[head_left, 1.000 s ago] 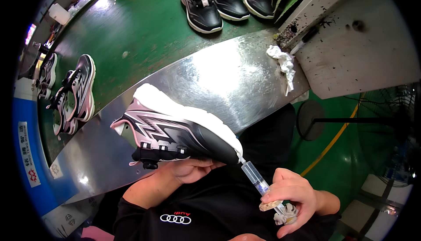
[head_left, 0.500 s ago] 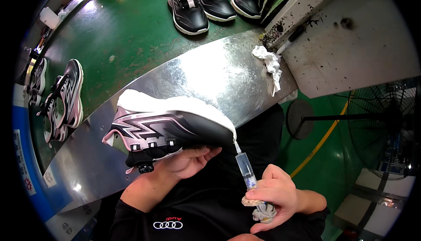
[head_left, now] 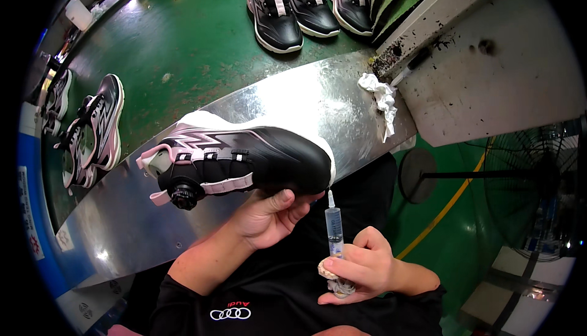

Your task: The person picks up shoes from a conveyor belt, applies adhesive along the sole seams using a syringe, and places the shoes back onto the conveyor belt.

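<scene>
Two hands busy: your left hand [head_left: 269,214] clamps the shoe [head_left: 238,162] from below, long axis sideways; your right hand [head_left: 361,269] grips the syringe [head_left: 333,229] upright, tip just under the toe.

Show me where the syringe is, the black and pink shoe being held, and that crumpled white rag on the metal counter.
syringe [head_left: 333,229]: head view, on its clear barrel.
black and pink shoe [head_left: 269,155]: head view, on its black side panel.
crumpled white rag [head_left: 382,97]: head view, on its bunched middle.
</scene>
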The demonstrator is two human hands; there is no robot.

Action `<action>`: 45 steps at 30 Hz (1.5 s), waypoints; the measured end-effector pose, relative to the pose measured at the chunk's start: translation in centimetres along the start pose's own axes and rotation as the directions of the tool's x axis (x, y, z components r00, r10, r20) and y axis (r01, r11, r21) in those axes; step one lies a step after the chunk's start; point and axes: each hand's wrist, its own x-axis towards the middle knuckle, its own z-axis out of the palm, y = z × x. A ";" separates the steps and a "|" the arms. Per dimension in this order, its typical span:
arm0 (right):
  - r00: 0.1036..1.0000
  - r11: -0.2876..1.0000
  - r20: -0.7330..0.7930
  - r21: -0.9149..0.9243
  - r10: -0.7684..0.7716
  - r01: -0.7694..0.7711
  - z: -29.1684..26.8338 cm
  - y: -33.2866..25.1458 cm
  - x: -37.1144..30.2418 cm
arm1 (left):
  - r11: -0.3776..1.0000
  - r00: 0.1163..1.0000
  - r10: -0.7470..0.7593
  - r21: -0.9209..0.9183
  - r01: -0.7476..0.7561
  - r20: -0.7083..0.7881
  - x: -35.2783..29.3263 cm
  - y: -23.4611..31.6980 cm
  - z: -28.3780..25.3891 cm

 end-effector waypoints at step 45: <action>0.969 0.966 -0.246 -0.255 -0.015 -0.050 3.5 13.8 2.6 | 0.974 0.922 0.204 0.162 -0.158 -0.330 -14.3 0.6 -0.6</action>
